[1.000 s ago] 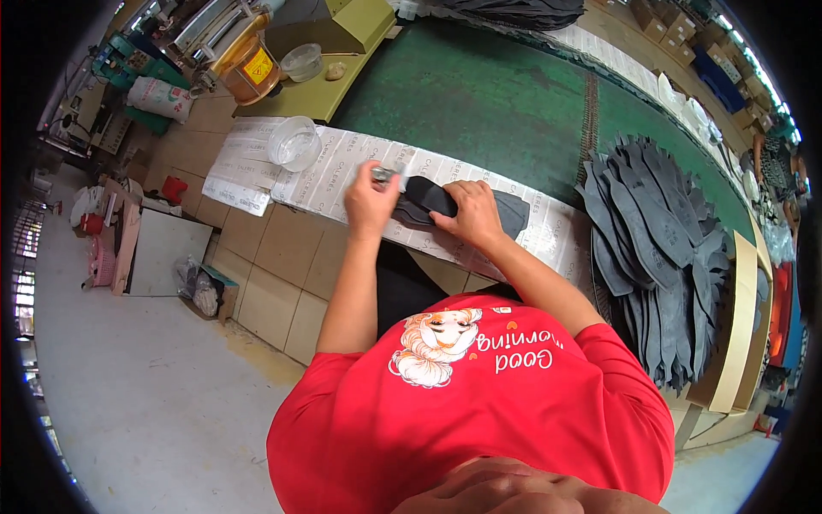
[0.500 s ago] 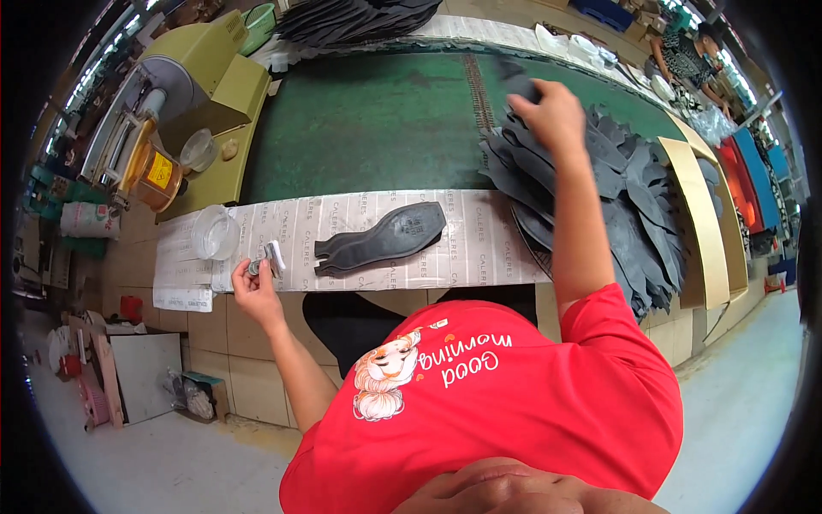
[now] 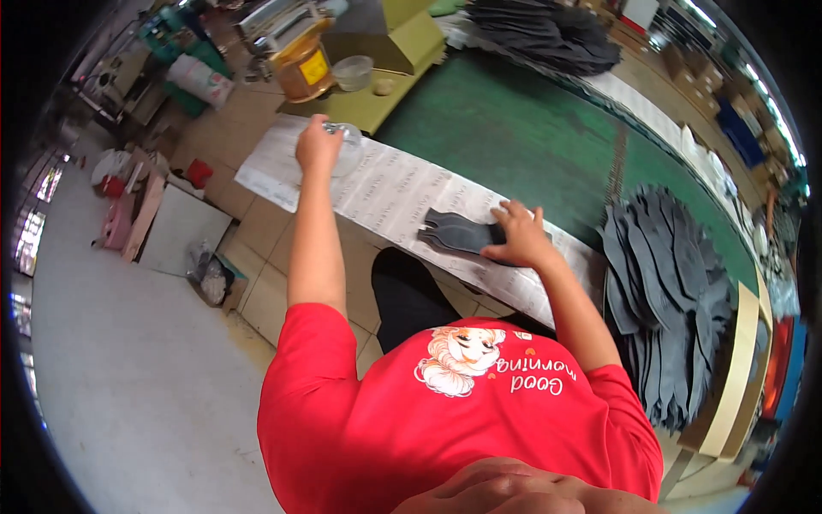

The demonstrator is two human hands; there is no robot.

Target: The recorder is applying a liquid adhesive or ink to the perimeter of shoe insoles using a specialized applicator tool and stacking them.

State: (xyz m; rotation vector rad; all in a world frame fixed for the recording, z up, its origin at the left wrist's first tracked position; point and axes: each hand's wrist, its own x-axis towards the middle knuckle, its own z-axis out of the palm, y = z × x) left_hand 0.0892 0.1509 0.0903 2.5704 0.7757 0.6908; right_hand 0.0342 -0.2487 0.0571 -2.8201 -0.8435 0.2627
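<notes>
I take the strip of printed paper (image 3: 402, 193) laid along the front edge of the bench (image 3: 522, 137) as my landmark. On its right half I see the right hand (image 3: 518, 236) lying flat, fingers spread and pressed down on a dark grey sole-shaped piece (image 3: 458, 231), which rests on the paper with its narrow end pointing left. At the paper's far left end the left hand (image 3: 318, 146) is curled closed at a clear plastic cup (image 3: 347, 141); I think it is pinching something small at the cup's rim, but the view is too small there for me to be sure. Beyond the paper, the green mat (image 3: 514, 128) covers the bench top. To the right of the paper's end, a large fanned pile of dark grey sole pieces (image 3: 668, 291) lies on the bench, well apart from the single piece under the right hand. Behind the paper's left end stands a yellow-green machine housing (image 3: 390, 43) with an amber container (image 3: 304, 68) and a small clear bowl (image 3: 353, 73) beside it.
</notes>
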